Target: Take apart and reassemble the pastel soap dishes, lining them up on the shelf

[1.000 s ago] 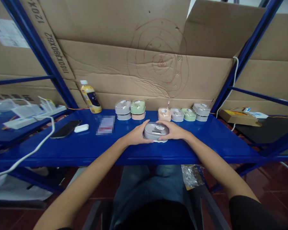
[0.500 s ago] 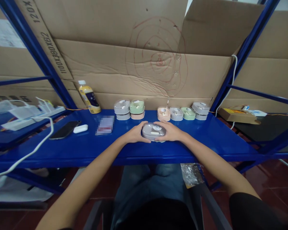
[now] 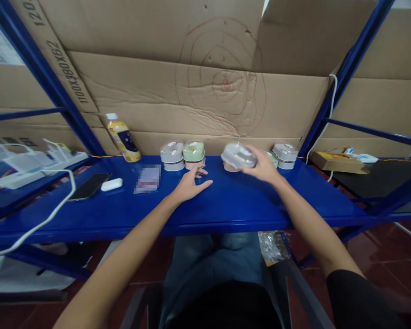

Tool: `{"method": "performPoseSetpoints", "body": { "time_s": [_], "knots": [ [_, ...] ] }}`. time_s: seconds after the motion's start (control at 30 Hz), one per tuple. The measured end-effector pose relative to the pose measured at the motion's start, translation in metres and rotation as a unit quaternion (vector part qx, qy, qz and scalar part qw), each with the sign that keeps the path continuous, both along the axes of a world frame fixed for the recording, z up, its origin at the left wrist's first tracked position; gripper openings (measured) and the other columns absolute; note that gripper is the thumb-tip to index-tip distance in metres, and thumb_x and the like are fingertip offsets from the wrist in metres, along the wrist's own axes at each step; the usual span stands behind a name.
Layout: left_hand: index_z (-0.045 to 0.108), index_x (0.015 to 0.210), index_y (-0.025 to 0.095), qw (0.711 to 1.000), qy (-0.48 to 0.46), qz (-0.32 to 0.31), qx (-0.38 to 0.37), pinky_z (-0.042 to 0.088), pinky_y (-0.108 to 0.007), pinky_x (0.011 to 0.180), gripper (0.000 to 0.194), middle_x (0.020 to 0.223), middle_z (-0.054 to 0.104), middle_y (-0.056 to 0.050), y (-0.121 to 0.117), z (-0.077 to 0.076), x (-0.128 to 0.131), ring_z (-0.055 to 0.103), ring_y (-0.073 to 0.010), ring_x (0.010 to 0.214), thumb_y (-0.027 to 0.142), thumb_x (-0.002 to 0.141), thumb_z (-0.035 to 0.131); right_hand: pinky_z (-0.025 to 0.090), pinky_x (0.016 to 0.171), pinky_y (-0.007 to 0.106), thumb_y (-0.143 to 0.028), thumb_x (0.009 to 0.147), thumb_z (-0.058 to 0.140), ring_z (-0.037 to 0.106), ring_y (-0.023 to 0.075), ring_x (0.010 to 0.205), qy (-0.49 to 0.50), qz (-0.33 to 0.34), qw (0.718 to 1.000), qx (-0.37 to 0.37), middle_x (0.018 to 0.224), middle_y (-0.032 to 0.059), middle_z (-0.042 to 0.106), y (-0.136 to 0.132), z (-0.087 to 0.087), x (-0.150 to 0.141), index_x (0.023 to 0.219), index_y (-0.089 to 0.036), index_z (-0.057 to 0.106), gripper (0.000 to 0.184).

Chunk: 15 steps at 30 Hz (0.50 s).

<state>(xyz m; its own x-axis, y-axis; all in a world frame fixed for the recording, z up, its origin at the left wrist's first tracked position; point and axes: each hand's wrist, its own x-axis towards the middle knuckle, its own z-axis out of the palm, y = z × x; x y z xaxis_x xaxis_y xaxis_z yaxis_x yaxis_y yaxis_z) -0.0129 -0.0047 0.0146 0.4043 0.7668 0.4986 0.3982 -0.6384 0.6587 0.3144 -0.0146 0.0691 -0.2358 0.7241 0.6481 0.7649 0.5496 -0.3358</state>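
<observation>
A grey oval lidded box (image 3: 239,155), blurred by motion, is held up in my right hand (image 3: 263,165), fingers closed on its right side. It is in front of the back row and partly covers a peach box (image 3: 231,167). My left hand (image 3: 191,183) is empty, fingers apart, low over the blue shelf, close to a green box (image 3: 194,151) stacked on a peach one. Beside that stack stands a stack of grey boxes (image 3: 172,153). A second green box (image 3: 271,158) shows behind my right hand, with another grey stack (image 3: 285,153) to its right.
On the left of the blue shelf (image 3: 205,214) are a yellow drink bottle (image 3: 125,139), a blurred-out flat item (image 3: 148,178), a white earphone case (image 3: 112,184) and a dark phone (image 3: 90,186). A white cable (image 3: 60,203) crosses the left end. Cardboard (image 3: 140,91) closes the back.
The grey box was between both hands near the front edge. My left hand has let go and moved left; my right hand has carried the box up and back toward the row.
</observation>
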Motion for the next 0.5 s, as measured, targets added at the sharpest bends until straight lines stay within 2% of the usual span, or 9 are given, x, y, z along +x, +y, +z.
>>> {"method": "performPoseSetpoints", "body": {
  "time_s": [0.1,0.2,0.37,0.5],
  "knots": [
    [0.052,0.133,0.019,1.000,0.011,0.009,0.019,0.057,-0.048,0.098,0.058,0.118,0.072,-0.013,0.001,-0.001,0.002,0.071,-0.0274,0.109,0.048,0.087,0.072,0.047,0.101,0.059,-0.058,0.074,0.078,0.059,0.0442,0.120,0.010,-0.221,0.975,0.017,0.131,0.0248,0.063,0.027,0.016,0.037,0.149,-0.014,0.049,0.092],
    [0.054,0.130,0.020,0.999,0.029,0.014,0.015,0.059,-0.046,0.092,0.054,0.116,0.072,-0.012,0.002,-0.002,0.003,0.071,-0.0263,0.105,0.047,0.087,0.071,0.045,0.096,0.057,-0.059,0.074,0.077,0.058,0.0436,0.115,-0.028,-0.334,0.942,0.004,0.124,0.0269,0.063,0.054,0.018,0.063,0.138,-0.011,0.053,0.084],
    [0.055,0.128,0.019,0.999,0.047,0.019,0.005,0.060,-0.044,0.088,0.053,0.115,0.071,-0.012,0.001,-0.002,0.004,0.070,-0.0253,0.101,0.049,0.087,0.069,0.041,0.100,0.055,-0.053,0.074,0.076,0.054,0.0402,0.115,-0.102,-0.392,0.914,-0.016,0.123,0.0264,0.062,0.077,0.000,0.073,0.125,-0.010,0.058,0.070],
    [0.056,0.125,0.019,0.998,0.060,0.016,0.001,0.060,-0.045,0.091,0.052,0.115,0.071,-0.012,-0.002,0.001,0.004,0.070,-0.0259,0.102,0.052,0.087,0.068,0.040,0.101,0.057,-0.056,0.077,0.073,0.051,0.0431,0.122,-0.101,-0.393,0.914,-0.003,0.131,0.0299,0.058,0.079,-0.014,0.074,0.126,-0.008,0.059,0.070]
  ]
}}
